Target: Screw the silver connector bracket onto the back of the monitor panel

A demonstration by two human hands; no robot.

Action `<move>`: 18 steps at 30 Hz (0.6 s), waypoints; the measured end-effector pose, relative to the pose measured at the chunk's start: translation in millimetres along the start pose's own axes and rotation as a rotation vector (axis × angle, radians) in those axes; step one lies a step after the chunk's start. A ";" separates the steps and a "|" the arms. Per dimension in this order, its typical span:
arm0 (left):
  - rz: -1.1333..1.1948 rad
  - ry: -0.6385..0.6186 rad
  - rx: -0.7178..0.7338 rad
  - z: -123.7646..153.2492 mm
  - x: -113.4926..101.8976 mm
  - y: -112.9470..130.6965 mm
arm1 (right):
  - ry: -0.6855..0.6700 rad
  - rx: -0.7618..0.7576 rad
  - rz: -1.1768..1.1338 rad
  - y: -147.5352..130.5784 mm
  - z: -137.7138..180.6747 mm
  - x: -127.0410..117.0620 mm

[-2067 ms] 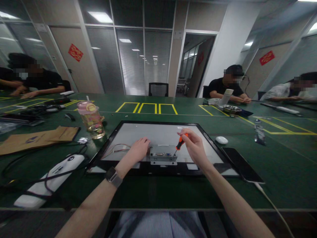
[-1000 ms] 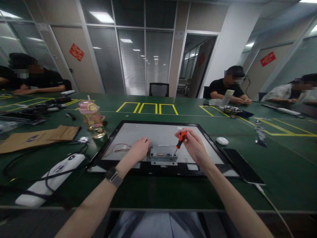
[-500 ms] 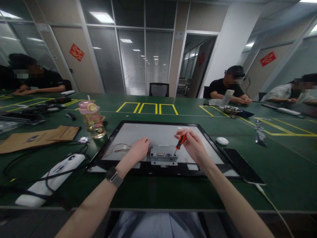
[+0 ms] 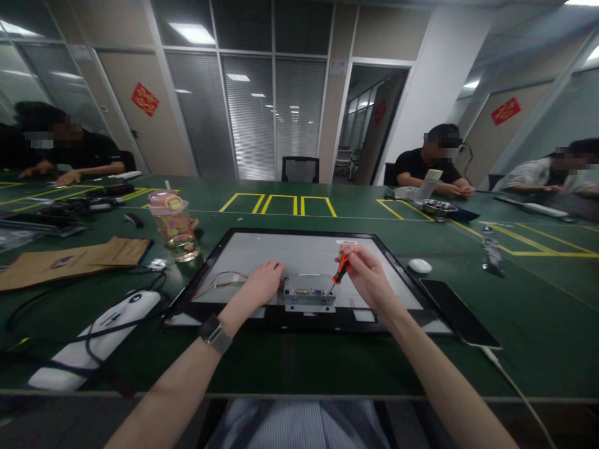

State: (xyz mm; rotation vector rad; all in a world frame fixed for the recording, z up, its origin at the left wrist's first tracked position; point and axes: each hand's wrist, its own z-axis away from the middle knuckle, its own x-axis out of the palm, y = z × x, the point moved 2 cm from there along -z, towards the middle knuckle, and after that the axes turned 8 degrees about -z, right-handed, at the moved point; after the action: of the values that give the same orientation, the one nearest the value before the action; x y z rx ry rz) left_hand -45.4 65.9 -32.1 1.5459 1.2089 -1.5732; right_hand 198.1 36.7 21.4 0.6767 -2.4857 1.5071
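Observation:
A monitor panel [image 4: 299, 249] lies face down on the green table, its grey metal back up inside a black frame. A small metal connector box [image 4: 309, 292] sits near its front edge. My left hand [image 4: 262, 282] rests curled against the box's left side. My right hand [image 4: 367, 273] grips an orange and black screwdriver [image 4: 339, 272], whose tip touches the box's right end. Thin coloured wires [image 4: 219, 279] run over the panel left of my left hand.
A pink-lidded bottle [image 4: 173, 226], brown paper bags [image 4: 70, 259] and a white device wrapped in black cable [image 4: 88, 340] lie at left. A white mouse [image 4: 420, 265] and a black phone [image 4: 457, 312] lie at right. Other people sit at the far sides.
My right hand's fingers have shifted on the screwdriver handle, as in turning it, while the tip stays at the box. My left hand has stayed put.

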 end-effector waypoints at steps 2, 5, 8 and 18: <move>0.003 -0.004 -0.002 0.2 -0.7 0.0 | -0.012 0.033 -0.010 0.3 0.2 0.3; 0.007 -0.010 -0.006 1.1 -2.8 0.6 | -0.042 0.033 -0.050 -0.5 0.3 3.2; 0.012 -0.010 -0.011 1.8 -4.2 0.9 | -0.020 -0.009 -0.033 -0.8 -0.6 3.3; 0.021 -0.001 -0.010 1.8 -3.5 1.0 | -0.078 -0.099 0.240 0.8 3.6 -2.1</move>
State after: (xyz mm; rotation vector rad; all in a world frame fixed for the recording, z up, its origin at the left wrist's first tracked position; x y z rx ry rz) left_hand -44.8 63.4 -29.1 1.5469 1.1946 -1.5523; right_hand 199.9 34.4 18.2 0.4414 -2.7638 1.4435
